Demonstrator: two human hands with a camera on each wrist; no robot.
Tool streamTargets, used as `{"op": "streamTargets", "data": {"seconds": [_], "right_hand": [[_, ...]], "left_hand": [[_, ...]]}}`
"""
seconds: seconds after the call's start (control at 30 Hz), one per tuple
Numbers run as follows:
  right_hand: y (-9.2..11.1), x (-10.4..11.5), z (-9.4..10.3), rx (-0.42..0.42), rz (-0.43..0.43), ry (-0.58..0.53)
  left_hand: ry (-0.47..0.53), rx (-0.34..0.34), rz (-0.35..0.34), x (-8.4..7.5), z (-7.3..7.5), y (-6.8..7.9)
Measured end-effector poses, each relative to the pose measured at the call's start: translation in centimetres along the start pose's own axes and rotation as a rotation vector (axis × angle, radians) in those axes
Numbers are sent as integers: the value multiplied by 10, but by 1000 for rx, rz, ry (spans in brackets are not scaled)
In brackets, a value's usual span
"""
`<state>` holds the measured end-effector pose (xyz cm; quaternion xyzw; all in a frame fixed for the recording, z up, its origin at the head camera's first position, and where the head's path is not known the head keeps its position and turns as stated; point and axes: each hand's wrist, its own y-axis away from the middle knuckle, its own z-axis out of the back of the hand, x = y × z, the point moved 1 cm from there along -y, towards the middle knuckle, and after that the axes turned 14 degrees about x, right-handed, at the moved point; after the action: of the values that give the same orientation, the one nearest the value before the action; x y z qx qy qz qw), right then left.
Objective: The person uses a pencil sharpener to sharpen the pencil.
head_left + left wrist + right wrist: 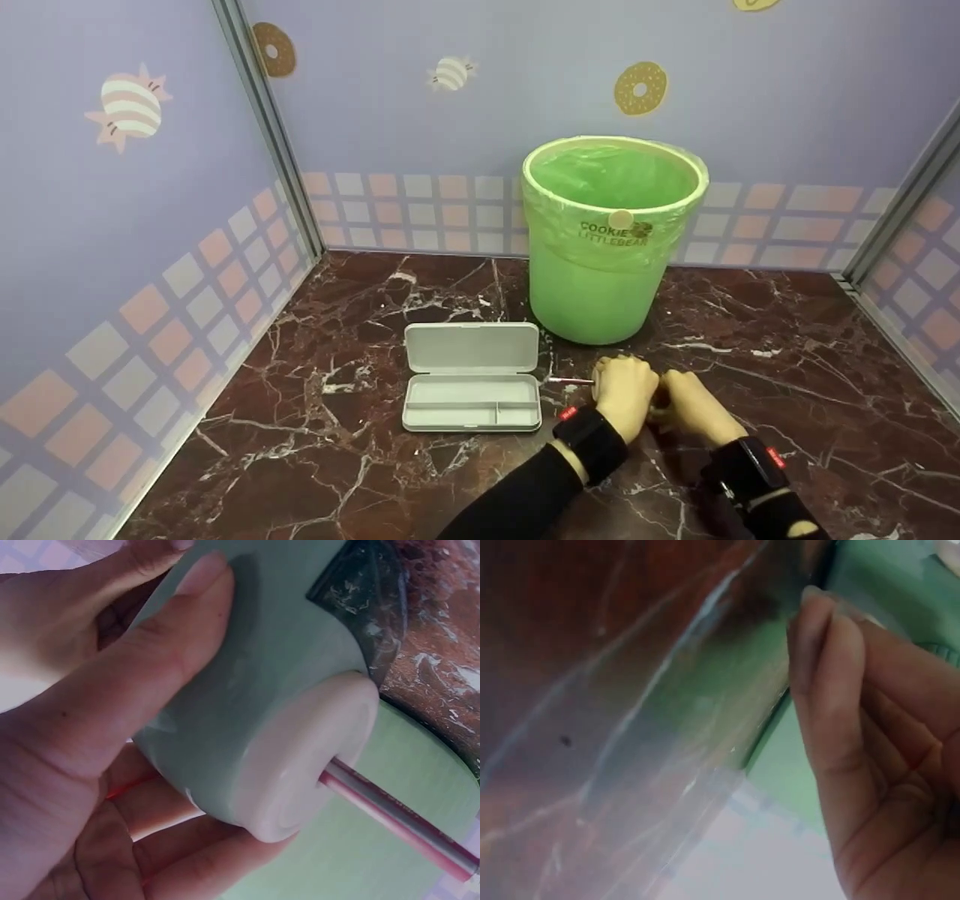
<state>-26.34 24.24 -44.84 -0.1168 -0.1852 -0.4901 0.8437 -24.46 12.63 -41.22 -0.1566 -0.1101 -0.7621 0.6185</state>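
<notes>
My left hand (627, 391) grips a green pencil sharpener (277, 630), thumb along its side and fingers curled beneath. Its round pale front (304, 757) faces left in the head view. Out of the hole in that front sticks a pink and dark striped pencil (405, 817). A dark see-through drawer (367, 607) shows on the sharpener's lower side. At the sharpener's back end my right hand (696, 406) pinches with thumb and fingers at the crank, which the fingers hide in the right wrist view.
Left of the hands lies an open pale grey pencil case (459, 405), its lid tipped back and its compartments bare. Behind the hands stands a tall green bin (592, 292) with a clear liner. Patterned walls (420, 127) border the dark marbled table (285, 472).
</notes>
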Motion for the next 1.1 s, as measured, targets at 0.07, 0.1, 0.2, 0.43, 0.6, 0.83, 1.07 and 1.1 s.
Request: {"op": "streamTargets", "data": {"seconds": [0.07, 0.1, 0.2, 0.43, 0.6, 0.83, 1.07, 1.1], "right_hand": [[0, 2, -1, -14, 7, 7], [0, 4, -2, -20, 7, 10], [8, 6, -1, -34, 16, 12], [20, 19, 14, -9, 74, -11], [21, 25, 23, -27, 117, 24], [22, 30, 31, 1, 113, -23], [23, 31, 34, -52, 76, -34], [23, 31, 33, -70, 63, -32]], "left_hand": [[1, 1, 4, 2, -1, -1], [2, 3, 4, 2, -1, -1], [8, 12, -10, -1, 1, 0], [8, 17, -8, -1, 2, 0], [-6, 14, 4, 0, 0, -1], [10, 6, -17, 3, 1, -2], [-19, 21, -13, -1, 1, -3], [-27, 20, -12, -1, 1, -3]]}}
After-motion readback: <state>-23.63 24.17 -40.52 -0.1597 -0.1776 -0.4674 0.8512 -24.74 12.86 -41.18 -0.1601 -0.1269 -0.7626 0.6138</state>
